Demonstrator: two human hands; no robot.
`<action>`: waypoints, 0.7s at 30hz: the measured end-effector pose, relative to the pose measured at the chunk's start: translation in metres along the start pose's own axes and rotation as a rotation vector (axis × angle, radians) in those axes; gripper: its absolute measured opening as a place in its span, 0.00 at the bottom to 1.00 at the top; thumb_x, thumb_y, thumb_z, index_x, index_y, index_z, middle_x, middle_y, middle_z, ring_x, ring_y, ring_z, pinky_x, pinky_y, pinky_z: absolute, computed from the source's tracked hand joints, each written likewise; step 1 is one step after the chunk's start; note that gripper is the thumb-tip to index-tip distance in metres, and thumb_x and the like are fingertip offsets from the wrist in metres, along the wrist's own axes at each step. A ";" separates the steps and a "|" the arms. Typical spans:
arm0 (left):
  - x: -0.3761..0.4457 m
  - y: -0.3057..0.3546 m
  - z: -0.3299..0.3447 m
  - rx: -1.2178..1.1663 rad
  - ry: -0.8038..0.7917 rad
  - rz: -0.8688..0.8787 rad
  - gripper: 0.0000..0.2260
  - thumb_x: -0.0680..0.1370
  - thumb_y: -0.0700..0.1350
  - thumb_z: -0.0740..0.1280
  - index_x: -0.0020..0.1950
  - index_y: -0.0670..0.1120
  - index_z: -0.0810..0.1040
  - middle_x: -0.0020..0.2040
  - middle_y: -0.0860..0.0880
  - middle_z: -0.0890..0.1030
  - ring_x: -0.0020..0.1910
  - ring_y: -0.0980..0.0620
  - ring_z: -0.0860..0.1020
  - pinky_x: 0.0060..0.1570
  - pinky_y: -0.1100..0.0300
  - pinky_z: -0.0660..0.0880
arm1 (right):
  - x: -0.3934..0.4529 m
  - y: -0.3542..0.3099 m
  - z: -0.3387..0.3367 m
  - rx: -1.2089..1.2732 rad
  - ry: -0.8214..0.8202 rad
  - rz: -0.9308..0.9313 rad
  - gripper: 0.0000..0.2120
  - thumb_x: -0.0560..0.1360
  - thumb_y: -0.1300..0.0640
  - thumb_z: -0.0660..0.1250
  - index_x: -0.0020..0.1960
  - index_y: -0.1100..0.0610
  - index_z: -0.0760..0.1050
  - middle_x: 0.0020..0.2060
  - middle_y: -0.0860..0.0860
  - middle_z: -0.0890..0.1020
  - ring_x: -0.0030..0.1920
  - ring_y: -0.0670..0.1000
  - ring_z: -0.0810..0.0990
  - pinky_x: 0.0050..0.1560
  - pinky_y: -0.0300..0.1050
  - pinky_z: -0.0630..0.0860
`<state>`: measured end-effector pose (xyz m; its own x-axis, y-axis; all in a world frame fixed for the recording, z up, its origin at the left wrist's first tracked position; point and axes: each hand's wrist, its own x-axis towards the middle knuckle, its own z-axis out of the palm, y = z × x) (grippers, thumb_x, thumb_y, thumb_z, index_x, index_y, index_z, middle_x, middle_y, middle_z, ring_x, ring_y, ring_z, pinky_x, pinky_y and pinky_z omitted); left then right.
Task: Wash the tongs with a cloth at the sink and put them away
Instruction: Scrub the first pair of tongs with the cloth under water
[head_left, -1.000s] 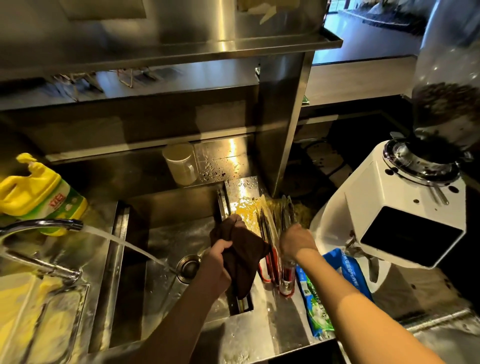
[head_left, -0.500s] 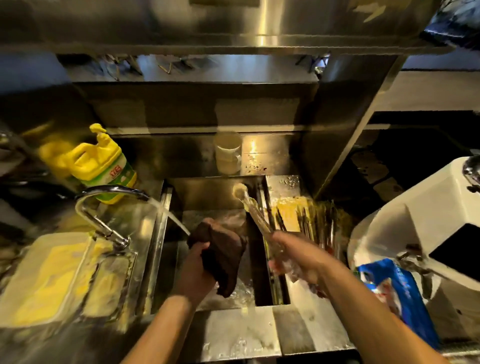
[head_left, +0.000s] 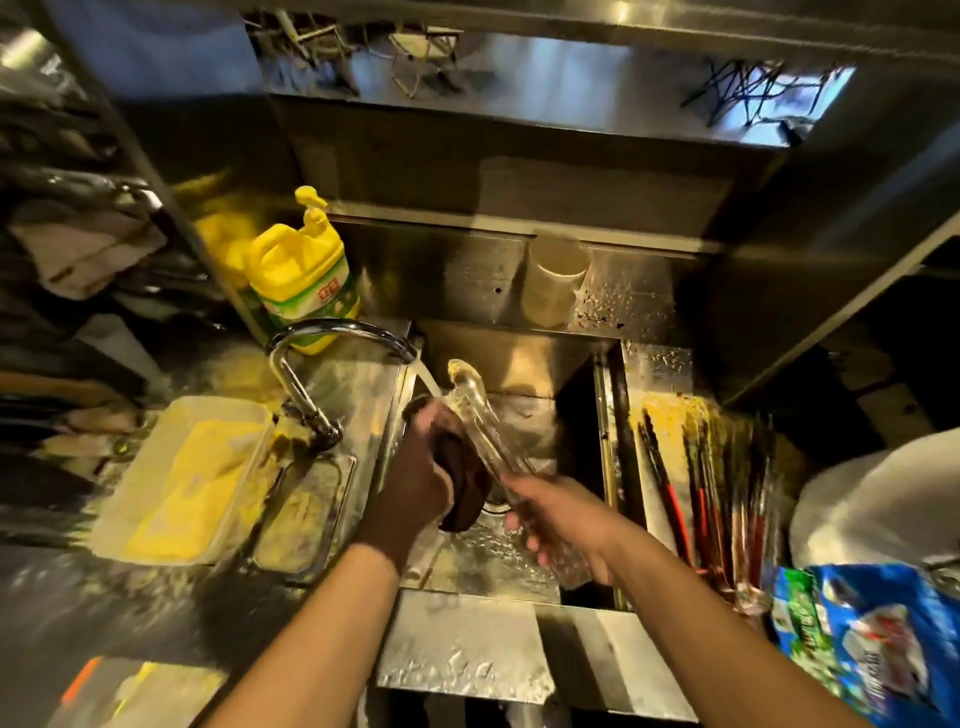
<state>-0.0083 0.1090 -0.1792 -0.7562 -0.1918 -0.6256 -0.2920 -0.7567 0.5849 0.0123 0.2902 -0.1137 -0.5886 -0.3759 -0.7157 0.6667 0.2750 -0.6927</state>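
Clear plastic tongs (head_left: 475, 410) slant up and left over the steel sink (head_left: 519, 571), their tip under the water stream from the tap (head_left: 332, 338). My right hand (head_left: 563, 525) grips the tongs at their lower end. My left hand (head_left: 421, 473) holds a dark brown cloth (head_left: 462, 483) against the tongs' left side, just below the stream. The sink bowl lies directly beneath both hands.
A yellow detergent jug (head_left: 301, 270) stands behind the tap. A tray with a yellow sponge (head_left: 182, 478) sits to the left. Several red-handled utensils (head_left: 711, 493) stand in a holder right of the sink. A pale cup (head_left: 553, 280) stands at the back, a blue packet (head_left: 872, 639) at right.
My right hand lifted the tongs out of the holder on the right and brought them left under the running water. My left hand moved the cloth up against them.
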 end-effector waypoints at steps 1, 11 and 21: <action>0.006 0.002 0.007 -0.074 0.002 -0.005 0.18 0.78 0.59 0.62 0.41 0.50 0.85 0.38 0.50 0.86 0.37 0.52 0.85 0.40 0.58 0.82 | 0.001 0.001 0.001 0.006 0.015 -0.004 0.19 0.77 0.42 0.67 0.58 0.56 0.76 0.34 0.50 0.80 0.25 0.47 0.71 0.25 0.40 0.69; 0.046 0.010 0.035 0.215 0.224 0.049 0.23 0.72 0.40 0.75 0.60 0.47 0.65 0.62 0.36 0.76 0.58 0.37 0.79 0.60 0.34 0.76 | -0.003 0.009 0.004 -0.049 0.017 -0.055 0.20 0.73 0.37 0.66 0.48 0.53 0.79 0.31 0.51 0.80 0.25 0.48 0.73 0.25 0.40 0.71; 0.066 0.009 0.026 0.357 0.278 -0.050 0.14 0.77 0.42 0.70 0.60 0.41 0.73 0.52 0.36 0.83 0.40 0.44 0.82 0.35 0.51 0.82 | -0.007 -0.008 0.009 -0.237 0.070 -0.068 0.18 0.77 0.43 0.63 0.52 0.58 0.78 0.29 0.50 0.79 0.23 0.47 0.73 0.27 0.42 0.74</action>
<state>-0.0758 0.1060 -0.2018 -0.5641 -0.3579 -0.7441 -0.5447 -0.5159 0.6611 0.0156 0.2826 -0.1023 -0.6637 -0.3408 -0.6658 0.5037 0.4544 -0.7347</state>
